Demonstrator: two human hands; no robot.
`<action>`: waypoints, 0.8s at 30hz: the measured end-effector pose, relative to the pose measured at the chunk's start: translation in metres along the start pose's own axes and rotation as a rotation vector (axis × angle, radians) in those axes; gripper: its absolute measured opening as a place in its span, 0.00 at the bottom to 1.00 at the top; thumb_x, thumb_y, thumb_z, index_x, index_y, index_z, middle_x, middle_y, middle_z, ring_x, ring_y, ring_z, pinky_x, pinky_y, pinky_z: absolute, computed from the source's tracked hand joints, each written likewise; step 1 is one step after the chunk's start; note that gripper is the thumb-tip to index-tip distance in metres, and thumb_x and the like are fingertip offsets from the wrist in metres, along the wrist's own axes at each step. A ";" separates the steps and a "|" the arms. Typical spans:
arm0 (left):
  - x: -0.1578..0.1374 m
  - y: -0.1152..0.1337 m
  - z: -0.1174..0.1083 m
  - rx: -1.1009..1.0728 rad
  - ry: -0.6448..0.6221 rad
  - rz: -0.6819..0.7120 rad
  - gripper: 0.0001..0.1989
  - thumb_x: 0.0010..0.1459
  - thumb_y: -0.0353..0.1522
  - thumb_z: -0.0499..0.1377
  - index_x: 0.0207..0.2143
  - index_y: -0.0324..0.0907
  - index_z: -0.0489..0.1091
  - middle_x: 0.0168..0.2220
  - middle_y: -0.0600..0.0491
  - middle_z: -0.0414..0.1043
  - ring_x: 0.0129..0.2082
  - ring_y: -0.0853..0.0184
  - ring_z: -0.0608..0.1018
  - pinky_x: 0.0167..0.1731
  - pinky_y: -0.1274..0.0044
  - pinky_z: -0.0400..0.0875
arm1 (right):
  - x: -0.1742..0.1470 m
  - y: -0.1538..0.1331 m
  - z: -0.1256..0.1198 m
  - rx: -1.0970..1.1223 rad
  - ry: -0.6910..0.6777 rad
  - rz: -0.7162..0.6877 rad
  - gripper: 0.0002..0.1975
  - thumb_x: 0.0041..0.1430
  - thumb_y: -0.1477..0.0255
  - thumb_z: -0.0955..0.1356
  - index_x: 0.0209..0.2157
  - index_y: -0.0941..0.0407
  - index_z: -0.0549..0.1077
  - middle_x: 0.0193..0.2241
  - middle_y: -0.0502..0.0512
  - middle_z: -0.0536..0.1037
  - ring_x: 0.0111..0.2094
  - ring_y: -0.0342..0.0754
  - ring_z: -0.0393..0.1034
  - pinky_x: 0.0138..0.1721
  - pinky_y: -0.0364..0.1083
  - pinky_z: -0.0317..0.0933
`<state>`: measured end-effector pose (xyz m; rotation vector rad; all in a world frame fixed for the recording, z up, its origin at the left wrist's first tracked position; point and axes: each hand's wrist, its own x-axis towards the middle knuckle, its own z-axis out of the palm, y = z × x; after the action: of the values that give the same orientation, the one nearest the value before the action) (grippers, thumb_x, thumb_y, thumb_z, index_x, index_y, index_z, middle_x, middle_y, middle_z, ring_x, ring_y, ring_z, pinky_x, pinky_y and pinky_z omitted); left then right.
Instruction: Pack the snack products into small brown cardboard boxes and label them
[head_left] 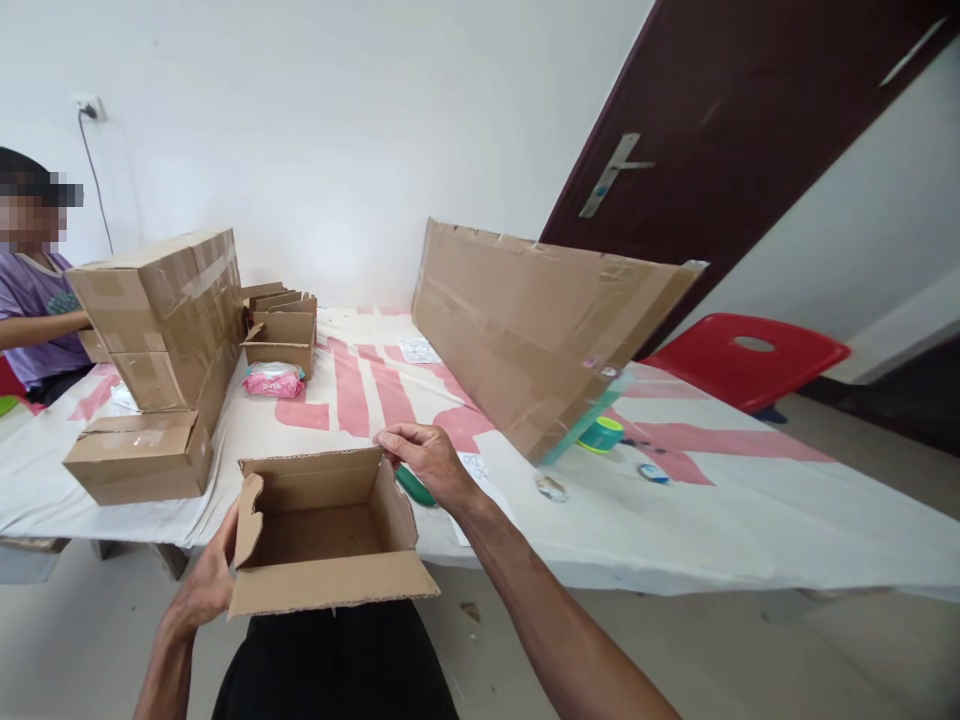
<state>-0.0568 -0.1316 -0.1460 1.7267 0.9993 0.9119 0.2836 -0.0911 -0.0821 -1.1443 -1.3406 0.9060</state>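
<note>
An open-topped cardboard box (330, 585) rests above my lap at the near table edge, its inside bare. My left hand (212, 575) grips the left side of this box, with most fingers hidden behind the cardboard. At the far right corner, my right hand (427, 455) pinches the upper edge between thumb and fingers. Under the right wrist, a green rounded object (414, 487) and a sheet of paper (474, 470) with printed shapes are partly covered.
Stacked cardboard boxes (161, 310) and a closed carton (142, 455) stand left, by a co-worker (41, 300). A pink wipes pack (273, 380) lies before open boxes (281, 330). Right are a large cardboard panel (532, 320), tape rolls (601, 433) and a red chair (750, 360).
</note>
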 end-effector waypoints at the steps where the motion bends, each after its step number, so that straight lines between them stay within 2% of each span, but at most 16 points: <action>1: 0.003 0.001 -0.001 0.034 0.002 0.015 0.61 0.51 0.52 0.72 0.78 0.45 0.45 0.75 0.42 0.55 0.76 0.39 0.50 0.74 0.52 0.47 | 0.001 0.000 0.000 -0.007 0.002 -0.004 0.18 0.53 0.54 0.74 0.23 0.54 0.77 0.20 0.50 0.73 0.25 0.45 0.67 0.29 0.46 0.65; 5: 0.020 0.007 -0.010 0.168 -0.027 0.066 0.59 0.54 0.41 0.71 0.78 0.47 0.38 0.77 0.42 0.47 0.76 0.40 0.54 0.71 0.56 0.60 | 0.010 0.007 -0.002 -0.023 0.057 -0.029 0.16 0.54 0.56 0.73 0.24 0.54 0.78 0.22 0.50 0.75 0.26 0.46 0.68 0.30 0.46 0.66; 9: 0.026 0.008 -0.034 0.287 -0.115 0.040 0.57 0.54 0.34 0.68 0.78 0.50 0.38 0.78 0.42 0.45 0.75 0.42 0.57 0.66 0.55 0.67 | 0.018 0.025 -0.003 -0.017 0.072 0.027 0.17 0.51 0.55 0.74 0.23 0.55 0.78 0.21 0.51 0.76 0.26 0.46 0.69 0.30 0.46 0.66; 13: 0.026 0.019 -0.065 0.450 -0.099 0.056 0.55 0.52 0.30 0.67 0.77 0.51 0.44 0.76 0.42 0.50 0.73 0.44 0.61 0.64 0.54 0.70 | 0.020 0.039 -0.003 -0.011 0.060 0.039 0.18 0.52 0.54 0.73 0.23 0.54 0.77 0.22 0.51 0.76 0.26 0.46 0.69 0.30 0.46 0.66; 16: 0.032 0.050 -0.075 0.472 -0.030 0.190 0.44 0.60 0.33 0.64 0.75 0.51 0.51 0.75 0.44 0.54 0.73 0.48 0.62 0.65 0.58 0.70 | 0.020 0.041 -0.001 0.004 0.066 0.015 0.16 0.54 0.55 0.72 0.24 0.54 0.77 0.23 0.50 0.76 0.27 0.46 0.70 0.31 0.46 0.66; 18: 0.043 0.077 -0.068 0.473 0.013 0.331 0.36 0.66 0.36 0.62 0.74 0.51 0.56 0.74 0.44 0.56 0.74 0.50 0.61 0.66 0.59 0.69 | 0.020 0.038 0.001 0.012 0.064 0.004 0.15 0.54 0.57 0.72 0.24 0.54 0.77 0.23 0.50 0.76 0.27 0.46 0.70 0.31 0.46 0.66; 20: 0.060 0.101 -0.051 0.535 -0.055 0.443 0.30 0.68 0.36 0.61 0.71 0.51 0.61 0.73 0.44 0.60 0.72 0.50 0.64 0.68 0.57 0.64 | 0.020 0.035 0.004 0.015 0.062 -0.007 0.15 0.54 0.58 0.72 0.25 0.54 0.77 0.24 0.50 0.77 0.27 0.46 0.70 0.31 0.45 0.67; 22: 0.081 0.114 -0.027 0.623 -0.139 0.512 0.27 0.69 0.36 0.60 0.69 0.49 0.64 0.71 0.44 0.63 0.70 0.52 0.68 0.69 0.57 0.63 | 0.019 0.033 0.007 0.016 0.064 -0.017 0.14 0.55 0.58 0.72 0.24 0.54 0.77 0.24 0.50 0.77 0.27 0.46 0.70 0.31 0.45 0.67; 24: 0.103 0.115 -0.001 0.757 -0.112 0.529 0.26 0.69 0.34 0.60 0.67 0.46 0.65 0.69 0.42 0.67 0.70 0.52 0.68 0.68 0.56 0.63 | 0.018 0.032 0.009 0.017 0.060 -0.026 0.14 0.55 0.58 0.72 0.24 0.54 0.77 0.25 0.50 0.77 0.28 0.46 0.70 0.31 0.45 0.67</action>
<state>0.0098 -0.0679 -0.0222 2.7399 0.8789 0.7812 0.2796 -0.0648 -0.1097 -1.1300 -1.2939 0.8558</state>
